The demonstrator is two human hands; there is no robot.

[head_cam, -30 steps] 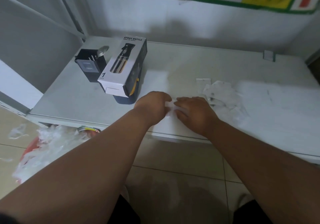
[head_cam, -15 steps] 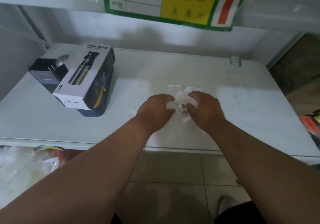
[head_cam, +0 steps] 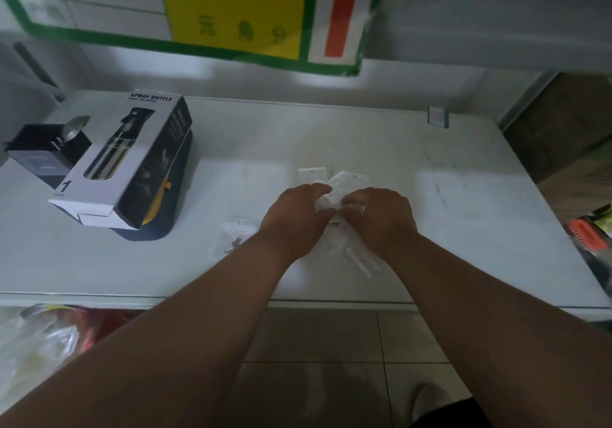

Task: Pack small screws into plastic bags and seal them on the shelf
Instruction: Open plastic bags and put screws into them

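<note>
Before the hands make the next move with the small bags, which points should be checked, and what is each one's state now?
1. Both hands, left hand and right hand, pinch the bag pile: ok.
2. Single bag separated: cannot tell.
3. Packed bag lies apart, left of the hands: ok.
4. Its seal closed: cannot tell.
5. Loose screws within reach: cannot tell.
6. Spray bottle box clear of the hands: ok.
</note>
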